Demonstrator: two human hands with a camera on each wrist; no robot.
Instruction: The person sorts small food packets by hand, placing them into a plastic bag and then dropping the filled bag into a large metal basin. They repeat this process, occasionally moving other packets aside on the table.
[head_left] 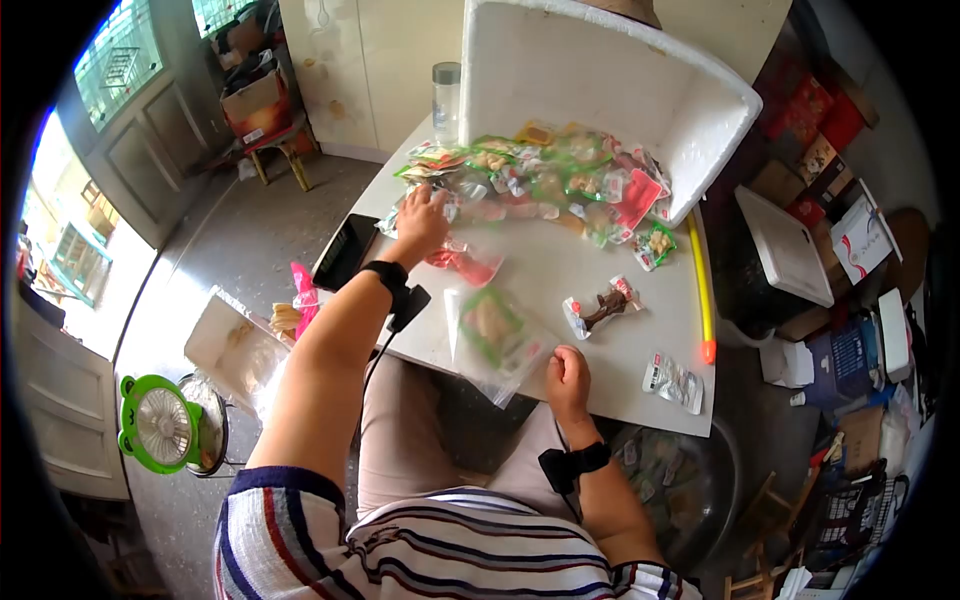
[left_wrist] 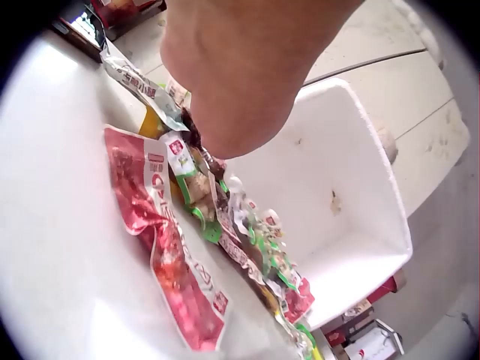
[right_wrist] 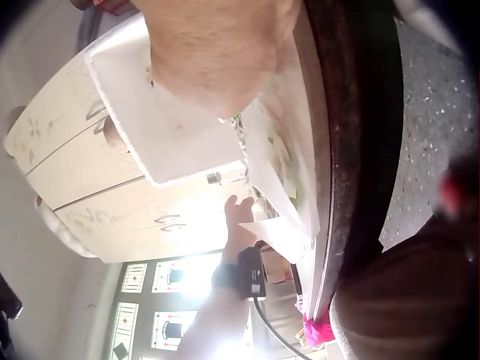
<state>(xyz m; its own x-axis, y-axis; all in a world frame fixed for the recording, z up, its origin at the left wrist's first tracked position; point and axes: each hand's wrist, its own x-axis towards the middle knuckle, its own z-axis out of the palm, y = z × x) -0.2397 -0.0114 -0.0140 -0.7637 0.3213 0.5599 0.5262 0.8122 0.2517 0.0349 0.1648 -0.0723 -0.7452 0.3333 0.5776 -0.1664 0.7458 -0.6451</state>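
Observation:
My left hand (head_left: 422,220) reaches over the left end of a heap of vacuum-packed snack packets (head_left: 540,185), fingers bent down at the nearest ones. Its fingertips are hidden behind the hand in the left wrist view. Just below it lies a red packet (left_wrist: 169,240), flat on the white table (left_wrist: 67,225). At the table's front edge my right hand (head_left: 568,385) is curled, pinching the side of a clear plastic bag (head_left: 515,365). Inside that bag shows a green-edged packet (head_left: 492,325). The bag also stands pale and blurred beside the hand in the right wrist view.
A white foam box (head_left: 600,90) lies on its side behind the heap. Around the table are a dark phone (head_left: 346,250), a clear bottle (head_left: 446,100), a brown-filled packet (head_left: 605,305), a silver packet (head_left: 673,382) and a yellow stick (head_left: 702,290). A dark tub (head_left: 735,480) stands below.

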